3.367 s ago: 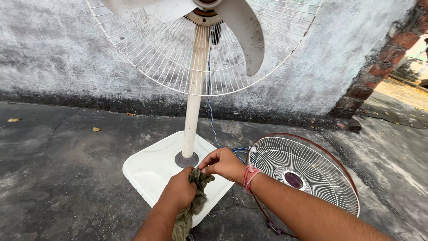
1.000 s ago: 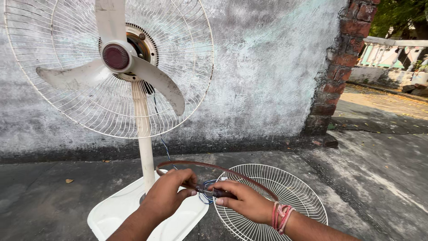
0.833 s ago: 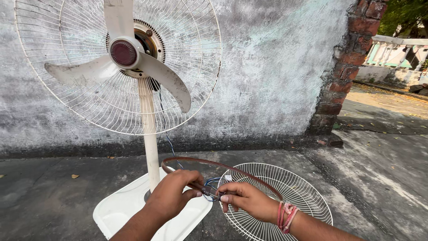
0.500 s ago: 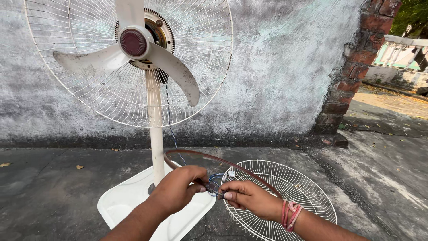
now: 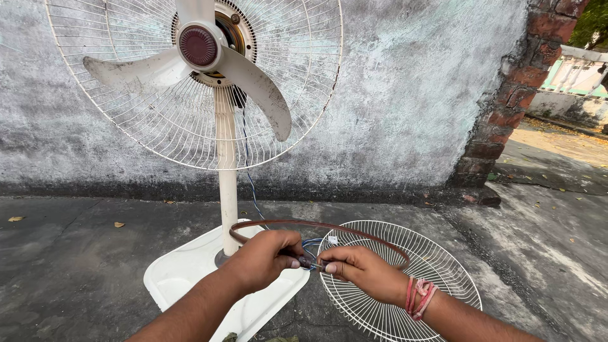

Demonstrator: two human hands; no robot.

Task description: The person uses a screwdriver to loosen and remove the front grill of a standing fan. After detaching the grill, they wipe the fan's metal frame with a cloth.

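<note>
A white pedestal fan (image 5: 218,69) stands on the ground with its front guard off, blades and dark red hub exposed. Its white pole (image 5: 227,196) rises from a white square base (image 5: 183,275). My left hand (image 5: 263,256) and my right hand (image 5: 361,272) meet in front of the base. Both pinch the two ends of a thin brown ring band (image 5: 316,227) that loops out ahead of them. The ends meet at a small clasp between my fingertips. Red and pink threads circle my right wrist. The loose white wire guard (image 5: 405,278) lies flat under my right hand.
A rough grey plastered wall (image 5: 392,95) runs behind the fan. A brick pillar (image 5: 513,95) stands at its right end, with a paved yard beyond. A blue cord hangs down beside the pole. Dry leaves lie on the concrete at the left. A bit of cloth shows at the bottom edge.
The cloth held 3.4 s ago is gone from my hands; they now hold the ring band's ends. Over the last second my hands stayed together while the view shifted left, the fan moving right in frame.
</note>
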